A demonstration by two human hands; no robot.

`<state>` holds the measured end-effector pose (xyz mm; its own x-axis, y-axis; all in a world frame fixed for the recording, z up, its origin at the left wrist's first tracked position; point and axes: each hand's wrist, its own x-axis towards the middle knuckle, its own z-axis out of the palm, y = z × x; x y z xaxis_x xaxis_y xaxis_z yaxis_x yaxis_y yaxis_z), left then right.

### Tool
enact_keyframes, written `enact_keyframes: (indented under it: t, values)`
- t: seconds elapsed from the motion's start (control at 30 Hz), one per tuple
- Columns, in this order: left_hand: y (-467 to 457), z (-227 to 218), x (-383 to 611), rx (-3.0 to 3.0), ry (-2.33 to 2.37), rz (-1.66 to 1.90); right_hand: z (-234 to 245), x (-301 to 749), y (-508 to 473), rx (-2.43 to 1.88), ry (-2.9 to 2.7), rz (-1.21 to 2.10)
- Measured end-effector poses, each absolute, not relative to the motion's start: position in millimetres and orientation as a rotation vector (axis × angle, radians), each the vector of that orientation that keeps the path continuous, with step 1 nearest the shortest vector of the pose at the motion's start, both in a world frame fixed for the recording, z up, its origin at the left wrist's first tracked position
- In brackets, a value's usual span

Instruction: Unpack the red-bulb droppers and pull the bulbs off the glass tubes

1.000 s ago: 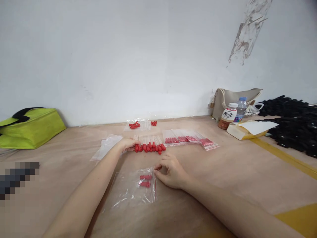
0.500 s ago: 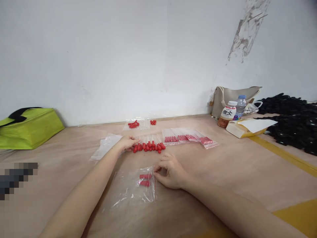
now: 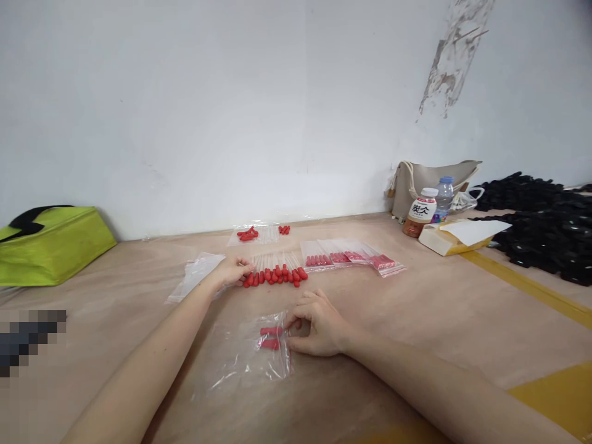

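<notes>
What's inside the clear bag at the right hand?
Two red pieces lie inside the bag, near the edge by the right hand. The fingertips hide a little of that edge; any clear contents are too faint to tell.

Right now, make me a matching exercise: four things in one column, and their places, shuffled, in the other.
1. Left hand
2. Right hand
3. Lime-green bag
4. White-capped bottle

A. At the edge of the clear bag
B. In front of the beige handbag
C. At one end of the red-tipped sticks
D. At the picture's left edge

Pairs: 1-C, 2-A, 3-D, 4-B
</notes>
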<state>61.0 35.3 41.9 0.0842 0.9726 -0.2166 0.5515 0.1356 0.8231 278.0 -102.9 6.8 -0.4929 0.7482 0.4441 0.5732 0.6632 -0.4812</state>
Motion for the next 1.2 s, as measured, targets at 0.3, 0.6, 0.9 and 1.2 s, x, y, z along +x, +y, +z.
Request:
enact_keyframes:
  t: [0.3,0.6,0.9,1.2]
  values:
    - [36,31,51,1.694,1.606,0.788,4,279,-102,-1.038,-2.261,0.341]
    - [-97,19,30,2.518,1.081,0.439,2,275,-100,-1.087,-2.279,0.235]
    - [-107,6,36,2.678,1.029,0.341,-1,261,-101,-1.159,-2.257,0.403]
    - [-111,9,36,2.645,1.028,0.284,-1,263,-99,-1.191,-2.158,0.443]
